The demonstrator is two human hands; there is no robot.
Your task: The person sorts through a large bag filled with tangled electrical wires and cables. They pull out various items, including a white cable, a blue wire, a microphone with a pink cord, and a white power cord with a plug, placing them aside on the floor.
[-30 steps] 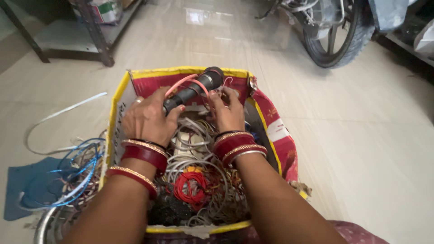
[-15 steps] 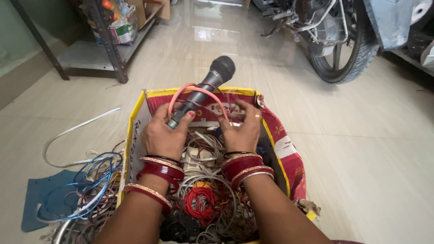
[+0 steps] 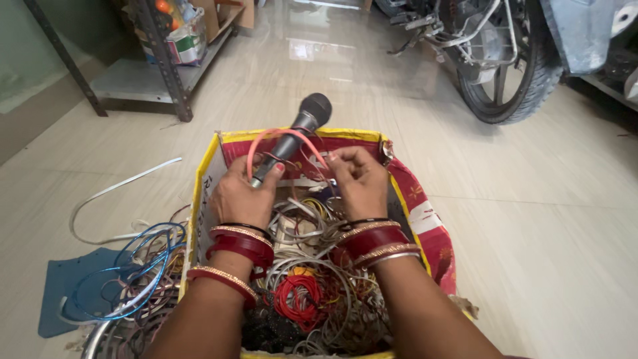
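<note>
My left hand (image 3: 240, 193) grips the handle of a black microphone (image 3: 297, 131) and holds it tilted up over a red and yellow cardboard box (image 3: 425, 219). A pink wire (image 3: 279, 137) loops around the microphone's body. My right hand (image 3: 359, 179) pinches thin wires just right of the microphone, at the loop's end. The box below is full of tangled wires, with a red coil (image 3: 296, 298) near me and white cables (image 3: 292, 229) in the middle. Red and gold bangles sit on both wrists.
A pile of blue and white wires (image 3: 126, 272) lies on the tiled floor left of the box, partly on a blue mat (image 3: 56, 296). A metal rack (image 3: 156, 53) stands at the back left. A motorcycle wheel (image 3: 505, 73) stands at the back right.
The microphone rose out of the box and now stands steeper. My right hand shifted from the box's wires up to the thin wires beside the pink loop. The camera tilted slightly.
</note>
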